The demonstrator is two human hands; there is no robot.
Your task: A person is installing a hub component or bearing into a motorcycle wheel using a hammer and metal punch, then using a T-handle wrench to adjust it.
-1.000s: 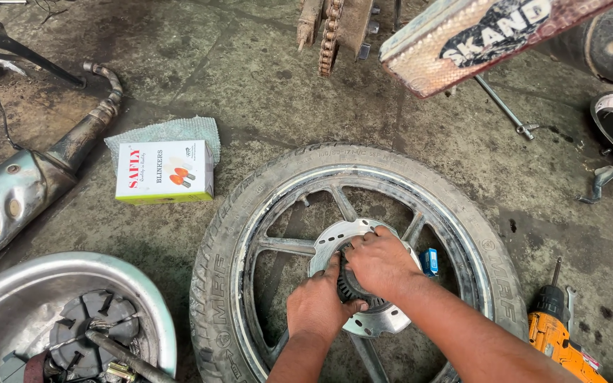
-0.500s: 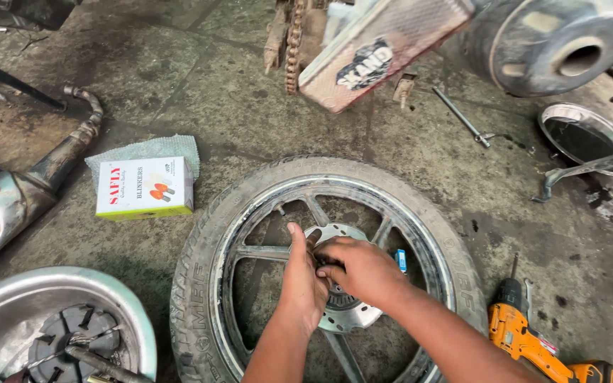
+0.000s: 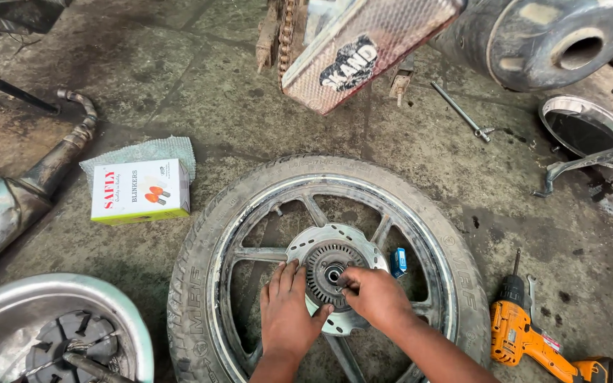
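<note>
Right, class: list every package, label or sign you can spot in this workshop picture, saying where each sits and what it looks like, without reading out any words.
Cardboard box: on the floor left of the wheel, flat rectangle, white with a yellow-green edge, red lettering, small orange picture.
Sticker: on the tilted silvery panel at top centre, black with white lettering.
Small blue packet: inside the wheel, right of the right hand, details too small to tell.

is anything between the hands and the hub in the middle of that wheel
Nothing visible. The right hand already has its fingertips on the hub at the centre of the brake disc, and the left hand lies flat on the disc beside it. The small blue object sits off to the side.
</note>
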